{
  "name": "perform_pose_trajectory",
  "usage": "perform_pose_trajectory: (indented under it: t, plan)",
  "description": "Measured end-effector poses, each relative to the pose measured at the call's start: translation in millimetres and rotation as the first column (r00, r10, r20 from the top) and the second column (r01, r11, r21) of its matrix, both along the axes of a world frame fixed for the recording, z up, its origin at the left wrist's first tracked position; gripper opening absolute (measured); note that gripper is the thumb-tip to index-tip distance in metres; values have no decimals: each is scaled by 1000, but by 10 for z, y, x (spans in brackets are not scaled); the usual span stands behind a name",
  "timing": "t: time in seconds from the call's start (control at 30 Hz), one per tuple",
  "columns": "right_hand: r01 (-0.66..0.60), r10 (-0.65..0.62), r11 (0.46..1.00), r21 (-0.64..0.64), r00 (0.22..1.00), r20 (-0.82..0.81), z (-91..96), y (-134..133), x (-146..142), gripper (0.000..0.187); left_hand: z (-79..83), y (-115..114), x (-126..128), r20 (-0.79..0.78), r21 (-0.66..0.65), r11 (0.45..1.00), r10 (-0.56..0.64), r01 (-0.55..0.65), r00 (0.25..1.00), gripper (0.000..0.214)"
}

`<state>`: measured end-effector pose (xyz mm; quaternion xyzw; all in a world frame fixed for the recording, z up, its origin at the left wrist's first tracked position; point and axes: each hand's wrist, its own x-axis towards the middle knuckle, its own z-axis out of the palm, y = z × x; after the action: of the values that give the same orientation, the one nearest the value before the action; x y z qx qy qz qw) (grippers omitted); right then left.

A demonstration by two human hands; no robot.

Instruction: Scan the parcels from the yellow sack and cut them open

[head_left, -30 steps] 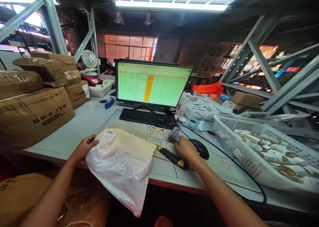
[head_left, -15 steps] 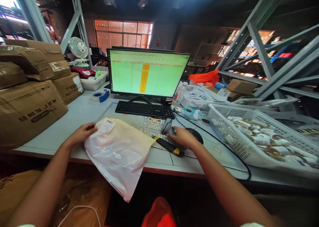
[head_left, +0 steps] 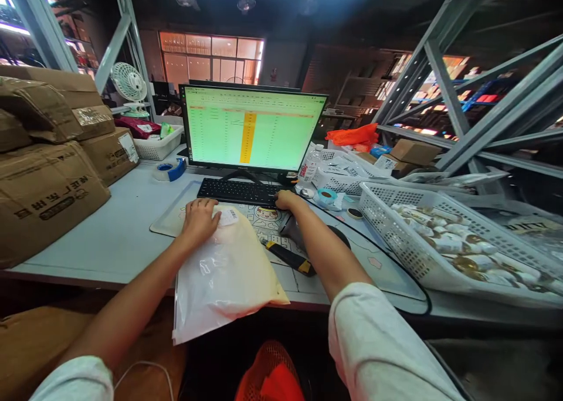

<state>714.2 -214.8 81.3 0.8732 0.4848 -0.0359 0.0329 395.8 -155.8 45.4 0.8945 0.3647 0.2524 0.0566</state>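
- The left hand (head_left: pixel 200 222) pressed on a plastic mailer bag (head_left: pixel 224 278) just below the keyboard (head_left: pixel 237 191), fingers spread apart and not clamped.
- The bag's lower end hung past the front edge of the desk (head_left: pixel 101 243) (its shipping label (head_left: pixel 229 216) lay beside those fingers).
- The right hand (head_left: pixel 284 200) sat at the keyboard's lower right corner, fingers together; any grip could not be told.
- A barcode scanner (head_left: pixel 288 256) lay below the keyboard's right end, with a white plastic basket (head_left: pixel 435 243) well right of the keyboard.
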Motion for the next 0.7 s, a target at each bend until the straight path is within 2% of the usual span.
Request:
perform_pose_trajectory:
  t: [0.07,0.17,0.27,0.37,0.43,0.53,0.6,0.7]
  plan:
    - [26,-27,999,47,1000,16,65,-151,-20,50,-89,-308,-18,-34,49,998,-40,42,999,46]
    - [57,-63,992,113,997,47,105,-601,-110,53,-343,-640,-104,-132,-29,968,-251,249,959,62]
    - [99,-102,990,103,995,19,-5,-1171,-279,57,-538,-682,-226,-177,-149,867,-496,475,850,64]
    - [101,-99,994,31,994,-55,-212,-1566,-473,71,-549,-550,-326,-192,-191,762,-647,619,738,62]
    - [97,-95,994,43,994,-59,-330,-1639,-579,75,-502,-481,-359,-211,-202,725,-689,659,693,61]
    - [154,-144,982,111,986,-89,-359,-1536,-661,63,-467,-470,-368,-215,-193,726,-688,660,693,60]
    - [173,-156,978,120,978,-137,-246,-1431,-669,46,-486,-490,-365,-196,-175,727,-687,664,700,60]
    - [106,-75,987,124,969,-237,83,-1340,-681,32,-528,-505,-365,-177,-160,719,-694,676,697,58]
